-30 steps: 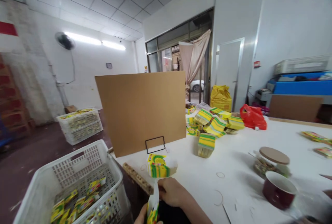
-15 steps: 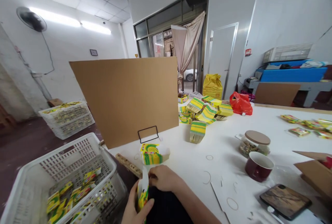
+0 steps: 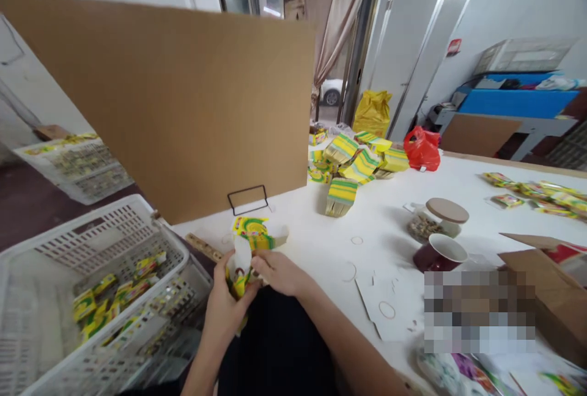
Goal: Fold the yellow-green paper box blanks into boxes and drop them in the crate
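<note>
My left hand (image 3: 224,301) is wrapped round a small yellow-and-green carton (image 3: 239,286), its white inner flap standing up. Something dark shows in the carton's opening, too small to name. My right hand (image 3: 279,271) is closed, its fingertips at the carton's right side; what they pinch is hidden. Just beyond both hands, a stack of flat yellow-green cartons (image 3: 254,231) lies on the white table (image 3: 312,249). To the left, a white plastic crate (image 3: 181,249) holds several yellow cartons (image 3: 103,304).
A large cardboard panel (image 3: 197,109) stands behind the carton stack, by a black wire stand (image 3: 247,200). Bundled cartons (image 3: 342,194) are piled further back. At right are a lidded glass jar (image 3: 426,225), a maroon mug (image 3: 438,252), a cardboard box (image 3: 541,274) and rubber bands (image 3: 386,309).
The view has tipped downward and turned. The carton in my left hand has tilted so its opening shows, and my right fingers have come up to its side.
</note>
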A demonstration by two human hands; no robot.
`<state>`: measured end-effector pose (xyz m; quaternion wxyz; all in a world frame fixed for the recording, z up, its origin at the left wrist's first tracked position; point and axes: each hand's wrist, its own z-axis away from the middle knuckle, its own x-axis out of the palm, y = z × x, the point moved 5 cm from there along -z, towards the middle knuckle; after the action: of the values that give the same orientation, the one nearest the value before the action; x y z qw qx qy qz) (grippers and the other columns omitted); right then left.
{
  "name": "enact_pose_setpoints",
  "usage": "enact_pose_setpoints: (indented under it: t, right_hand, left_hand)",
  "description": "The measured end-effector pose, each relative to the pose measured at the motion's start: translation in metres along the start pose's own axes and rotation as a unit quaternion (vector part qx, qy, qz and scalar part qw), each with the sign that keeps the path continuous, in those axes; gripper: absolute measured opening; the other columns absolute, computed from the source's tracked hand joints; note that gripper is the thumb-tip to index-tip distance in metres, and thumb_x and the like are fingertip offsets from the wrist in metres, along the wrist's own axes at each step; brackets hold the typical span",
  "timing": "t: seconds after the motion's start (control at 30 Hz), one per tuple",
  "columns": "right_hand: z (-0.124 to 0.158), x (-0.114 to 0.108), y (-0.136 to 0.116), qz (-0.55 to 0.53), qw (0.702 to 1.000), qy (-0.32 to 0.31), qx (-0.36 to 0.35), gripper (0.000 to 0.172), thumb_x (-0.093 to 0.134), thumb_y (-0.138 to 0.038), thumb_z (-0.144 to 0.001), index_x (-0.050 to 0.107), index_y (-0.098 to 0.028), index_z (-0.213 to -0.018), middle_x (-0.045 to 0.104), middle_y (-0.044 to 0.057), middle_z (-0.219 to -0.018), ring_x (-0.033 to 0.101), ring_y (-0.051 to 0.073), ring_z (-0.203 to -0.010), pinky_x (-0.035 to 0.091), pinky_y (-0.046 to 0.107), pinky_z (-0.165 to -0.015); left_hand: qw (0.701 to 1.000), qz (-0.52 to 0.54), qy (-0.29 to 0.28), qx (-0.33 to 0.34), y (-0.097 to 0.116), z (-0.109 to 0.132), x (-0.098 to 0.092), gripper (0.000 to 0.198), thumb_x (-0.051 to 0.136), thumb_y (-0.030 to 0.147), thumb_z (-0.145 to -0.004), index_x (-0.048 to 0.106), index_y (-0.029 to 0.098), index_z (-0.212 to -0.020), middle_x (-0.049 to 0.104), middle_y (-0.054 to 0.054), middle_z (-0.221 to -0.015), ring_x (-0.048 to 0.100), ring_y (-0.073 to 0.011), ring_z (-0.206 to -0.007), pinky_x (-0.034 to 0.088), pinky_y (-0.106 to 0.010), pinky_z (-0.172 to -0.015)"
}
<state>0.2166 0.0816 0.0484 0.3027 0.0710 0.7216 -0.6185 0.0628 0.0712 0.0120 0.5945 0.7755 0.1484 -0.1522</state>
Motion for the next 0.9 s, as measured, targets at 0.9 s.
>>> enact_pose_setpoints:
  t: [0.9]
  right_hand:
    - [-0.017, -0.005, 0.055, -0.281, 0.957, 0.07, 0.031, 0.033, 0.05, -0.046, -0.1, 0.064, -0.016, -0.104, 0.069, 0.008, -0.109, 0.063, 0.02, -0.104, 0.052, 0.038, -0.102]
  left_hand:
    - [0.992, -0.123, -0.028, 0.014, 0.007, -0.022, 0.036, 0.065, 0.079, 0.038, -0.073, 0.043, 0.024, -0.125, 0.059, -0.008, -0.116, 0.066, -0.0259, -0.099, 0.053, -0.042, -0.091]
